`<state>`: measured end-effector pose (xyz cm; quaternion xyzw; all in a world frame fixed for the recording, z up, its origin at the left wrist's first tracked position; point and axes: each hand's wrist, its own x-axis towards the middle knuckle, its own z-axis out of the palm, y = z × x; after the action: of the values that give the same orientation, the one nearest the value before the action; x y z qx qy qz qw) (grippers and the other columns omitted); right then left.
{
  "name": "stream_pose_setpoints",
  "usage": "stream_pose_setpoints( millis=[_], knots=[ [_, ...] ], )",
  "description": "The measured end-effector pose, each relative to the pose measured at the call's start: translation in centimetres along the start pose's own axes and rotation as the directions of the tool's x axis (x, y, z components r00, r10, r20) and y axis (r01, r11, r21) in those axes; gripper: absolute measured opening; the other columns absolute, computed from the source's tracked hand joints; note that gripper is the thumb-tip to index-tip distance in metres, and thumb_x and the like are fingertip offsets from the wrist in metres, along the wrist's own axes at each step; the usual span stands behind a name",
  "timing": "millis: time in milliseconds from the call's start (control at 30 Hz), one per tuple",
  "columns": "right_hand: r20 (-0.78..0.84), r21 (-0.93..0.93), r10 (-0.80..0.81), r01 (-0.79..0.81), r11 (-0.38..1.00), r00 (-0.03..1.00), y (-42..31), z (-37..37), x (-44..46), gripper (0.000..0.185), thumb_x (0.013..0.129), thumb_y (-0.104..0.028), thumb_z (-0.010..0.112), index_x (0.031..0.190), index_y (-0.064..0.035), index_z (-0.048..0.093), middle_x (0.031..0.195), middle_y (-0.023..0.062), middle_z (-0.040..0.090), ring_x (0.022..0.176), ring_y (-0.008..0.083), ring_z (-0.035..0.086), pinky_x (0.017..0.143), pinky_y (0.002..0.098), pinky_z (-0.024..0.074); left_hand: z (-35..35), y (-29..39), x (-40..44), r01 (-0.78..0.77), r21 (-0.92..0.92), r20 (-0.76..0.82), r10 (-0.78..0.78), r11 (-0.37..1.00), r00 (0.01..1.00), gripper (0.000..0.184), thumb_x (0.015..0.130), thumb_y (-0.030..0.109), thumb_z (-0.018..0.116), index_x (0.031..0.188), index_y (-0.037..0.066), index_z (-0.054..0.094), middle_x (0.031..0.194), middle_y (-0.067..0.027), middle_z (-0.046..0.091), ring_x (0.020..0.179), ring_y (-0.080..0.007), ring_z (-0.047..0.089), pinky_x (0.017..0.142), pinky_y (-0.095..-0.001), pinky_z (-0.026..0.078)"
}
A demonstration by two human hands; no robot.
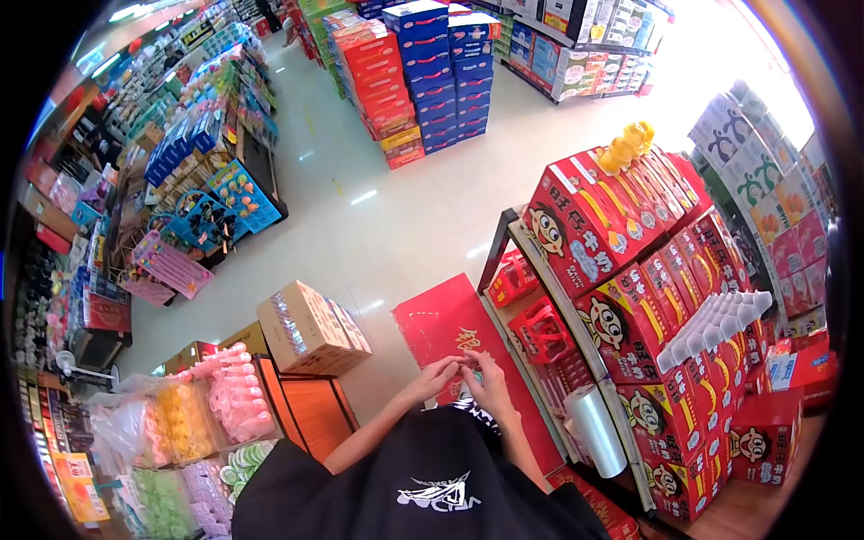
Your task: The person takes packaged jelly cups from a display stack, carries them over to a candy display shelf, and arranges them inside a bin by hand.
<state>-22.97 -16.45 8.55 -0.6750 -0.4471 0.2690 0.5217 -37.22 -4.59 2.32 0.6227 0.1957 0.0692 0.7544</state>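
Note:
My left hand (438, 378) and my right hand (487, 380) meet in front of my body, their fingertips drawn together and almost touching. Both are closed in a pinch. Anything between the fingers is too small to make out. Beneath them on the floor lies a red mat (432, 315) with gold characters, partly covered by my hands and arms. Close to my right side stands a rack stacked with red milk cartons (630, 301). A roll of clear plastic bags (596, 432) hangs on its near edge.
A cardboard box (306, 328) sits on an orange-topped stand at left, beside bins of pastel plastic goods (184, 423). A grey egg tray (715, 331) leans on the cartons. Blue boxes (438, 81) and red boxes (371, 76) form stacks across the tiled aisle (346, 171).

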Motion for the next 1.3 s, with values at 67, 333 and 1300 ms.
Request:
stream_pose_setpoints(
  millis=[67, 333, 1300],
  knots=[
    [-0.025, 0.046, 0.001, 0.000, 0.999, 1.000, 0.6, -2.0, 0.9, 0.036, 0.090, -0.001, 0.066, 0.125, 0.0008, 0.058, 0.104, 0.0157, 0.068, 0.096, 0.0239, 0.069, 0.084, 0.0338, 0.0545, 1.1, 0.3, 2.1, 0.013, 0.043, -0.013, -0.012, 0.999, 1.000, 0.042, 0.108, 0.028, 0.042, 0.139, 0.000, 0.048, 0.135, -0.0117, 0.057, 0.123, -0.0187, 0.055, 0.106, -0.0340, 0.043],
    [-0.109, -0.007, -0.070, 0.070, 0.998, 0.992, 0.4, -10.3, 4.6, 0.036, 0.087, 0.002, 0.066, 0.123, 0.0004, 0.059, 0.105, 0.0163, 0.066, 0.093, 0.0256, 0.069, 0.079, 0.0345, 0.0550, 6.6, 3.2, 8.6, -0.093, -0.035, -0.024, 0.092, 0.995, 0.995, 0.043, 0.107, 0.028, 0.046, 0.139, -0.001, 0.047, 0.129, -0.0127, 0.060, 0.120, -0.0205, 0.057, 0.104, -0.0338, 0.045],
    [-0.710, -0.463, -0.351, -0.030, 0.886, 0.610, -0.5, -36.2, 36.5, 0.054, 0.086, -0.013, 0.071, 0.134, 0.0006, 0.050, 0.103, 0.0119, 0.061, 0.067, 0.0138, 0.056, 0.063, 0.0291, 0.0503, 7.4, 28.8, 53.4, -0.687, 0.469, -0.061, 0.797, 0.555, 0.601, 0.071, 0.091, 0.041, 0.067, 0.142, 0.000, 0.041, 0.136, -0.0224, 0.049, 0.128, -0.0377, 0.043, 0.109, -0.0477, 0.036]
  ],
)
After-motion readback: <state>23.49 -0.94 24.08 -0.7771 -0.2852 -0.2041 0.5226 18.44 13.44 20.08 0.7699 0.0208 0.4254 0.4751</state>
